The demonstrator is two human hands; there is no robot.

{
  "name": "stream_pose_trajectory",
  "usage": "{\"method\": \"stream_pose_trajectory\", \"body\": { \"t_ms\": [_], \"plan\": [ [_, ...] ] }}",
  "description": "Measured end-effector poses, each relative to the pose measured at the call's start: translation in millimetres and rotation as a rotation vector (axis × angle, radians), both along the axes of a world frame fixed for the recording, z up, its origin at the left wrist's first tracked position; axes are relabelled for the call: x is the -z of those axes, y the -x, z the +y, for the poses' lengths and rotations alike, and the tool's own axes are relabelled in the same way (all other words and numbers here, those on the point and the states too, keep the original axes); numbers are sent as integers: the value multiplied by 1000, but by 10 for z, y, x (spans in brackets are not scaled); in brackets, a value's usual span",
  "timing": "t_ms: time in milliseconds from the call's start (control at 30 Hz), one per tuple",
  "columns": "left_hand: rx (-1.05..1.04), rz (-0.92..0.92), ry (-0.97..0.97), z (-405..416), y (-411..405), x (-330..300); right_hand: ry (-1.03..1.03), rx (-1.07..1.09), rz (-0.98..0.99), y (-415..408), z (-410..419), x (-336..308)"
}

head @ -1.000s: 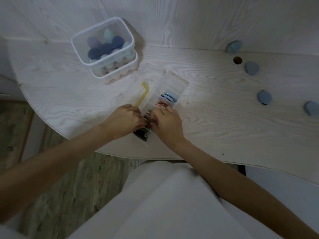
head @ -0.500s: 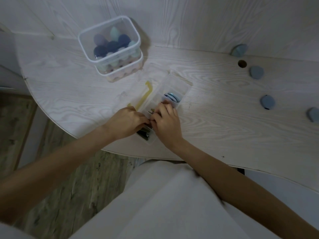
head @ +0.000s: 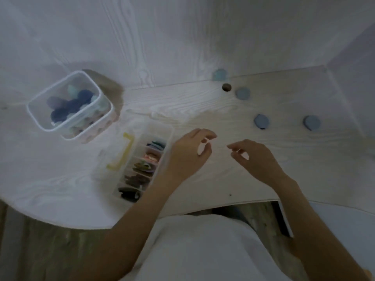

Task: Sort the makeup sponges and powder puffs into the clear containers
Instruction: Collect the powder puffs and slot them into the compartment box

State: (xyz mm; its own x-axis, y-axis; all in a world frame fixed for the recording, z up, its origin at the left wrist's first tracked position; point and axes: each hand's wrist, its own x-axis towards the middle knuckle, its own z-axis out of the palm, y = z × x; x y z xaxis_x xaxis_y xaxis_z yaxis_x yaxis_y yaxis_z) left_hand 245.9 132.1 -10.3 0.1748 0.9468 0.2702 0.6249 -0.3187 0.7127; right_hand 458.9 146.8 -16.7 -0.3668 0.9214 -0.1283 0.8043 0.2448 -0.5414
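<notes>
A long clear divided box (head: pixel 168 128) lies on the white table, its compartments holding blue, pink, brown and dark powder puffs. My left hand (head: pixel 188 155) hovers just right of it, fingers loosely curled and holding nothing. My right hand (head: pixel 255 157) hangs further right, also loosely curled and holding nothing. Several blue puffs lie loose beyond the hands: one (head: pixel 261 121) nearest, another (head: pixel 312 122) to its right, one (head: pixel 242 93) further back and one (head: pixel 219 74) against the wall. Two stacked clear tubs (head: pixel 32 110) at the left hold blue and mint makeup sponges.
A yellow handle (head: pixel 124 153) lies flat left of the divided box. A round cable hole (head: pixel 226 87) sits in the tabletop near the back wall. The table's curved front edge (head: pixel 203 211) runs just above my lap.
Both hands have left the divided box and moved right over the bare table. The view has shifted right, so the box and tubs now sit further left.
</notes>
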Motion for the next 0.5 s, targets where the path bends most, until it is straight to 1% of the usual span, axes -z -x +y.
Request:
{"method": "stream_pose_trajectory", "body": {
  "t_ms": [67, 133, 167, 233, 267, 300, 400, 433, 500],
  "plan": [
    [89, -46, 121, 358, -305, 78, 2, 153, -23, -445, 125, 60],
    [106, -90, 320, 777, -598, 224, 17, 303, 2, -811, 274, 118],
    [76, -129, 426, 999, -735, 303, 11, 357, 2, -953, 363, 157],
    [-47, -230, 602, 1420, -952, 425, -5, 427, 2, -1143, 552, 274],
    [-107, -229, 635, 1613, -1041, 485, -8, 450, 3, -1199, 652, 334],
    [-136, -166, 614, 1799, -1124, 537, -3, 470, 3, -1230, 760, 394],
    [-66, 115, 410, 2232, -1285, 754, 22, 461, -48, -1183, 1003, 585],
    [-53, 203, 377, 2344, -1332, 826, 41, 429, -75, -1150, 1087, 636],
    [-41, 312, 365, 2448, -1406, 928, 83, 344, -148, -1067, 1199, 675]
  ]
}}
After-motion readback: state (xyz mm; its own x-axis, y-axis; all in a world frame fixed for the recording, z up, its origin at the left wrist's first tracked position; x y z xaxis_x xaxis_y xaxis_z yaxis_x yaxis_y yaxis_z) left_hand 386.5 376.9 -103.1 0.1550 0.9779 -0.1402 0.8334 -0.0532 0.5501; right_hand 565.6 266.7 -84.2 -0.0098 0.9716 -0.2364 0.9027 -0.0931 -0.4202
